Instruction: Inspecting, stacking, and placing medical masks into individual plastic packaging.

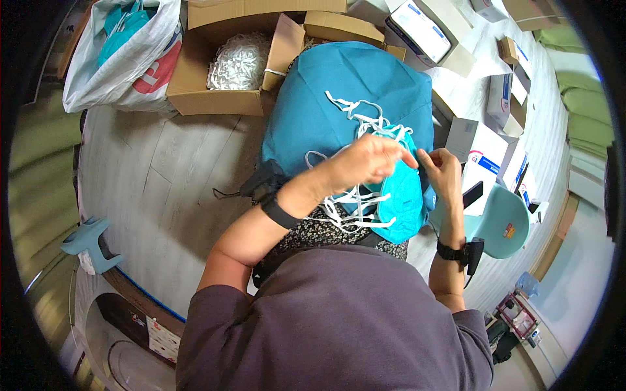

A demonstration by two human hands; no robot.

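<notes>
A pile of teal face masks point(399, 207) with white ear loops lies on my lap, partly over a large blue cloth point(345, 78). Above the pile my left hand point(375, 159) is closed, fingers bent and drawn together; whatever is between them is too small to make out. Just to its right, my right hand point(443, 168) pinches thumb against finger at the upper right edge of the masks, apparently on a mask's edge. Several white loops point(355, 202) spread out left of the pile, below my left wrist, and more lie tangled on the cloth beyond the hands.
An open cardboard box point(215, 101) with a heap of white cords point(238, 62) stands ahead on the left. Beside it is a white sack point(117, 85) with teal masks. White cartons point(479, 146) stand at right, near a pale green stool point(505, 225). Another stool point(94, 244) is at far left.
</notes>
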